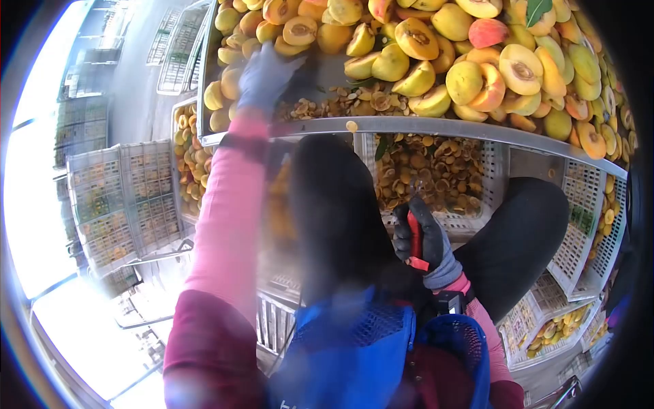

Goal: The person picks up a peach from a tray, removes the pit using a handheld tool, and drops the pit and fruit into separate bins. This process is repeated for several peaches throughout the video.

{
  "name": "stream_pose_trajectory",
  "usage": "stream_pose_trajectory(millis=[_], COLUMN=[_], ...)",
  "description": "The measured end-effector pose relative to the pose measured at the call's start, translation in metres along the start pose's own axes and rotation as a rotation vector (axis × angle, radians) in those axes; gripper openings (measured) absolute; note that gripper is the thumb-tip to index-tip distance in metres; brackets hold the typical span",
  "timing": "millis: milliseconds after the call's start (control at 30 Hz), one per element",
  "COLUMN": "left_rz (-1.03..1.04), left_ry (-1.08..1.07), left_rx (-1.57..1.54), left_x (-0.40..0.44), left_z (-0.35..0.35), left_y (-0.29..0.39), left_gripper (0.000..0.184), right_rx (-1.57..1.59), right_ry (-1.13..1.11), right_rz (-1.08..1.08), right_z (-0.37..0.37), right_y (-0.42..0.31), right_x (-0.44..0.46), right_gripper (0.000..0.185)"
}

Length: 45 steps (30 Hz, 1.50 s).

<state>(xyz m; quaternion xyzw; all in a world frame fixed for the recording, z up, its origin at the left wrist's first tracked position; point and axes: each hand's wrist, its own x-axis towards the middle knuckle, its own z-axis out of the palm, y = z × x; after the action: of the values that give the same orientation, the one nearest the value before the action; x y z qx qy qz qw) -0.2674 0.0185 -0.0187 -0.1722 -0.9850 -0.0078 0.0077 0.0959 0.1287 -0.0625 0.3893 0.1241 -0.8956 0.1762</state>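
My left hand [266, 76], in a grey glove and blurred, reaches over the metal tray [327, 125] with its fingers apart, beside yellow-orange halved peaches [300, 31]. Nothing shows in it. My right hand [424, 235], in a black and grey glove, is wrapped round a red-handled tool [414, 235] above my lap, between my knees. The tool's tip is too blurred to make out. Small brown pieces [368, 102] lie along the tray's near edge, and one sits on the rim.
Under the tray, a white crate [496, 178] holds many brownish pieces. Another crate [187, 109] with fruit stands at the left, near stacked crates [122, 198]. More crates [579, 225] stand at the right. A blue mesh basket [466, 341] is by my right forearm.
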Motion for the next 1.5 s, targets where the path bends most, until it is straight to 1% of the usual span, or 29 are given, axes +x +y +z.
stream_pose_trajectory(millis=[100, 133, 233, 267, 333, 367, 400, 467, 500, 567, 600, 633, 667, 733, 767, 800, 867, 900, 933, 967, 1000, 1067, 1133, 1233, 1267, 1333, 1367, 1433, 1500], left_rz=[0.188, 0.259, 0.151, 0.135, -0.031, -0.123, -0.209, 0.1, -0.25, -0.223, -0.11, 0.017, 0.073, 0.096, 0.347, 0.553, 0.641, 0.768, 0.756, 0.674, 0.594, 0.595, 0.617, 0.559, 0.467, 0.339, 0.271, 0.382, 0.353], left_ry=[-0.022, 0.008, -0.338, -0.39, -0.47, -0.502, -0.416, -0.315, -0.391, -0.314, -0.274, -0.231, -0.252, -0.355, -0.232, -0.054, 0.103, 0.297, 0.3, 0.264, 0.228, 0.302, 0.381, 0.378, 0.323, 0.222, 0.179, 0.256, 0.212], left_rx=[-0.172, -0.294, -0.681, -0.818, -1.063, -1.184, -1.165, -1.215, -1.393, -1.459, -1.382, -1.222, -1.368, -1.409, -1.164, -0.921, -0.829, -0.623, -0.641, -0.709, -0.776, -0.75, -0.686, -0.663, -0.668, -0.805, -0.872, -0.686, -0.725], left_x=[0.011, 0.011, 0.004, -0.007, -0.022, -0.03, -0.024, 0.024, 0.005, -0.039, -0.047, -0.068, -0.104, -0.141, -0.164, -0.187, -0.207, -0.213, -0.216, -0.223, -0.233, -0.241, -0.246, -0.258, -0.266, -0.273, -0.276, -0.28, -0.28], left_z=[0.01, 0.019, 0.014, 0.004, -0.018, -0.023, -0.017, 0.053, 0.027, -0.023, -0.022, -0.032, -0.049, -0.065, -0.053, -0.041, -0.042, -0.038, -0.036, -0.038, -0.043, -0.039, -0.032, -0.021, -0.023, -0.015, -0.012, -0.013, -0.015], left_y=[0.004, -0.004, -0.018, -0.011, 0.01, 0.018, 0.021, -0.019, 0.007, 0.038, 0.038, 0.043, 0.058, 0.073, 0.073, 0.073, 0.083, 0.082, 0.083, 0.086, 0.093, 0.097, 0.099, 0.099, 0.103, 0.106, 0.107, 0.107, 0.108], left_gripper=[0.068, 0.063, 0.058, 0.051, 0.044, 0.041, 0.037, 0.032, 0.03, 0.028, 0.029, 0.032, 0.035, 0.032, 0.029, 0.026, 0.024, 0.027, 0.04, 0.044, 0.048, 0.058, 0.063, 0.055, 0.043, 0.037, 0.034, 0.03, 0.025], right_rx=[0.019, 0.028, 0.032, 0.024, -0.063, -0.069, -0.075, 0.008, 0.068, 0.202, 0.187, 0.174, 0.158, -0.148, -0.305, -0.28, -0.748, -0.985, -1.137, -1.28, -1.338, -1.353, -1.27, -1.172, -1.15, -1.108, -1.097, -1.073, -1.085], right_ry=[0.003, 0.02, 0.002, -0.015, 0.114, 0.1, 0.086, -0.088, -0.125, -0.198, -0.329, -0.456, -0.577, -0.462, -0.399, -0.316, -0.166, -0.089, -0.037, 0.042, 0.094, 0.17, 0.207, 0.175, 0.19, 0.215, 0.204, 0.181, 0.183], right_rz=[-0.013, -0.006, -0.018, -0.028, -0.083, -0.069, -0.056, 0.028, 0.065, 0.129, 0.074, 0.015, -0.039, -0.177, -0.241, -0.345, -0.74, -0.931, -1.08, -1.235, -1.352, -1.39, -1.236, -0.947, -1.0, -1.106, -1.077, -1.011, -1.122], right_z=[-0.005, -0.006, -0.007, -0.007, -0.009, -0.009, -0.008, -0.006, -0.005, 0.001, 0.011, 0.028, 0.042, 0.057, 0.064, 0.072, 0.063, 0.058, 0.055, 0.052, 0.05, 0.048, 0.05, 0.051, 0.05, 0.046, 0.042, 0.034, 0.026], right_y=[0.002, 0.002, 0.003, 0.003, 0.006, 0.007, 0.008, 0.002, 0.0, -0.004, -0.01, -0.019, -0.023, -0.031, -0.033, -0.031, -0.02, -0.013, -0.009, -0.005, -0.002, 0.003, 0.006, 0.004, 0.007, 0.013, 0.015, 0.023, 0.028], right_x=[0.003, 0.003, 0.003, 0.003, 0.005, 0.005, 0.005, 0.004, 0.0, -0.01, -0.022, -0.041, -0.056, -0.07, -0.071, -0.062, -0.053, -0.047, -0.044, -0.042, -0.041, -0.044, -0.051, -0.059, -0.06, -0.059, -0.058, -0.058, -0.052], right_gripper=[0.039, 0.04, 0.041, 0.041, 0.043, 0.043, 0.044, 0.045, 0.045, 0.044, 0.044, 0.043, 0.043, 0.031, 0.025, 0.019, 0.027, 0.031, 0.033, 0.035, 0.035, 0.036, 0.036, 0.036, 0.034, 0.031, 0.032, 0.032, 0.034])
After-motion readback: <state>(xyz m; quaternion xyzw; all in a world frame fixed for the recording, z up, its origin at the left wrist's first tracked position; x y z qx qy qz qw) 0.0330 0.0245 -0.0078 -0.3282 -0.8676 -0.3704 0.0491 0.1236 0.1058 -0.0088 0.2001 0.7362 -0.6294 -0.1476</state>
